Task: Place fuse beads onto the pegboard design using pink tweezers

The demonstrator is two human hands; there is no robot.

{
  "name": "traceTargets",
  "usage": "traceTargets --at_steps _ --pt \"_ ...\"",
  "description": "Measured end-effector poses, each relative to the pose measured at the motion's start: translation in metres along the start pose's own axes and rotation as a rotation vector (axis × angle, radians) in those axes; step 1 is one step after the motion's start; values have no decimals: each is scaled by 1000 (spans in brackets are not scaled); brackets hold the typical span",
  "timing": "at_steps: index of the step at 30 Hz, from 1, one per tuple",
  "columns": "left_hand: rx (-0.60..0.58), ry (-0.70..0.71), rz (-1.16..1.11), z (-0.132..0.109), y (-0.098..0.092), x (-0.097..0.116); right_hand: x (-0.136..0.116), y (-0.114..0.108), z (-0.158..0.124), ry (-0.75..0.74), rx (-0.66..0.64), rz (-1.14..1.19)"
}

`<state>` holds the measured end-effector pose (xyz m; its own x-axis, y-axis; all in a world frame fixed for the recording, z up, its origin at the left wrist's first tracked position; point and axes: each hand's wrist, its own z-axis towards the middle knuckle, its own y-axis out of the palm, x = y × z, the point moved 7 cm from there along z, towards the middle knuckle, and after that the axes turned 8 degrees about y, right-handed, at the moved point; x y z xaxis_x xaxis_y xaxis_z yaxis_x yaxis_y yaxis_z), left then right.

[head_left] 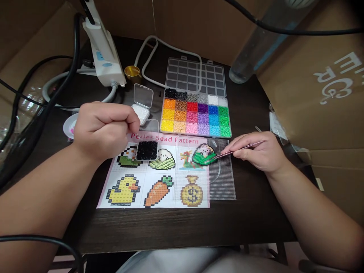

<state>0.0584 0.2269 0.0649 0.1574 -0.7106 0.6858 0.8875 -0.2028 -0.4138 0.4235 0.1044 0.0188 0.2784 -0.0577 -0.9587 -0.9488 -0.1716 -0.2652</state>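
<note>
My right hand (260, 153) pinches a pair of thin metal tweezers (241, 149), their tips at the lower right edge of a bead figure (204, 154). This figure has a pale top with a face, green lower leaves and a black outline. Beneath it lies a clear pegboard (224, 185), partly over the printed pattern sheet (125, 206). My left hand (106, 131) is curled into a fist above the sheet's upper left; whatever its fingers may hold is hidden. Just right of that fist sits a small open box of black beads (147, 150).
Behind the sheet stands an open compartment case (196, 113) of coloured beads. A small box of white beads (140, 113), a gold cup (132, 72) and a white device (106, 57) with cables are at the left. A clear tube (241, 72) leans at the back right. Cardboard walls surround the table.
</note>
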Motion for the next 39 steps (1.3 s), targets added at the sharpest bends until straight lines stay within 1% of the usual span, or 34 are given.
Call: traceTargets --at_steps 3,8,13,17,20,23,26,29,32,37,39 --pt "18 6 -10 -2 1 1 -1 1 0 -3 -1 -1" --pt "78 26 -16 -7 -1 1 -1 1 0 13 0 -12" --pt "102 47 -13 -9 -1 -1 -5 3 2 9 3 -3" --pt "82 49 -10 -8 -1 1 -9 5 2 -15 -4 3" --pt "14 22 0 -5 1 1 -8 6 1 -15 -21 9" --pt "-23 9 7 -3 3 1 -6 7 0 -8 -39 5" --pt "-16 9 7 -3 2 0 -5 7 -2 -33 -50 8" --pt "-9 0 -4 -4 1 -1 -4 7 -3 -15 -54 -16" --pt "-26 -7 -21 -3 2 -2 -2 7 -2 -3 -47 -37" --pt "-45 16 -8 -1 3 -1 -3 6 -2 -68 -51 -32" --pt "-38 18 -3 -1 3 0 -2 6 -2 -70 -52 -32"
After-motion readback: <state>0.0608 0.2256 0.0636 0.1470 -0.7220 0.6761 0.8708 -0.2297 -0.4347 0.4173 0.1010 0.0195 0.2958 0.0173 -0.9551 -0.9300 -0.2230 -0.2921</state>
